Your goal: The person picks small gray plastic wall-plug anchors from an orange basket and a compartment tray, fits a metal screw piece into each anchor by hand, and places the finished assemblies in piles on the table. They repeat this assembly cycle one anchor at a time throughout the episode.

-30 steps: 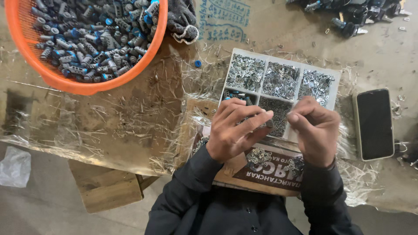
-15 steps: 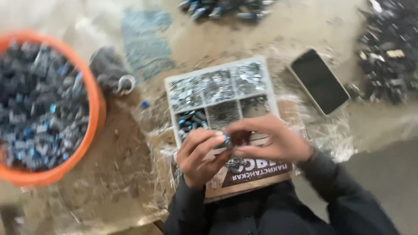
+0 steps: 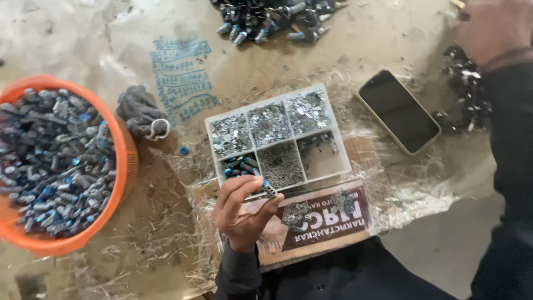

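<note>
My left hand [image 3: 243,210] pinches a small grey part with a blue tip [image 3: 268,188] between thumb and fingers, just over the near edge of a white compartment tray [image 3: 345,159]. The tray holds small metal pieces in several sections and blue-tipped parts in its near left section. My right hand [image 3: 491,26] is raised at the top right, close to the camera and blurred; whether it holds anything cannot be made out. Its dark sleeve runs down the right edge.
An orange basket [image 3: 126,166] full of grey and blue parts stands at the left. A grey glove [image 3: 141,113] and a loose blue cap [image 3: 184,150] lie beside it. A phone [image 3: 398,111] lies right of the tray. Dark part piles [image 3: 266,19] lie beyond. A cardboard box [image 3: 327,218] is under the tray.
My right hand has left the part and risen to the upper right. My left hand still holds the part near the tray. The view has shifted.
</note>
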{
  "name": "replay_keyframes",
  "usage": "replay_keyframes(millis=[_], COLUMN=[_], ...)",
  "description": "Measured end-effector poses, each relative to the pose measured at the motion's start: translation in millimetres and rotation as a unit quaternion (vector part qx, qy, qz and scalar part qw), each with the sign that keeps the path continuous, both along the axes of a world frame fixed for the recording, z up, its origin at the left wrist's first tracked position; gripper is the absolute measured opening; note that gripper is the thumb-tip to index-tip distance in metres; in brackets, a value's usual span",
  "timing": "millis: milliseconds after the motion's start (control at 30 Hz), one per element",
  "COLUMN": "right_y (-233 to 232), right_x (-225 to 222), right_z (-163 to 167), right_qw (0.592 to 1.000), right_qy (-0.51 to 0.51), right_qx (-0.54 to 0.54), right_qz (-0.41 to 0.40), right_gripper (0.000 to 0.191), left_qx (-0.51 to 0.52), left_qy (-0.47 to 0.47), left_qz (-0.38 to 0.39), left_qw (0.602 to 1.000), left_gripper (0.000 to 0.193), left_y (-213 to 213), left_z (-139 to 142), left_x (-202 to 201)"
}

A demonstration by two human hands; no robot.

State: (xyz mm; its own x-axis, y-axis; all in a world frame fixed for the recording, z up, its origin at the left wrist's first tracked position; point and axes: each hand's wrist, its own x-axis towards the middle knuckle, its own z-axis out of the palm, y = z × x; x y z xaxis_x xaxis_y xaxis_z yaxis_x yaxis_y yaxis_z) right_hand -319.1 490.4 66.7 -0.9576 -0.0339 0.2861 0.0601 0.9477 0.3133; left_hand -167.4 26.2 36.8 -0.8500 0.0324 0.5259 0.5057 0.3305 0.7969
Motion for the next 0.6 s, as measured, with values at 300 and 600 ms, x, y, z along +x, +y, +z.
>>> replay_keyframes(millis=[300,600], right_y=[-42.1,-94.4], right_x=[129.3,242.0], right_z=[-6.2,-37.3], right_qw=[0.758,0.797], right_qy=[0.023,-0.181], right_qx=[-0.65,-0.571], right_qz=[0.056,-0.075], right_gripper=[0.024,0.041], left_qx=[0.016,0.028], left_qy=[0.0,0.007], left_qz=[0.0,0.027], left_qw=[1.0,0.999], left_gripper=[0.041,0.044], left_y=[0.1,-7.4], left_z=[-4.0,-1.4], left_x=[-1.4,29.5])
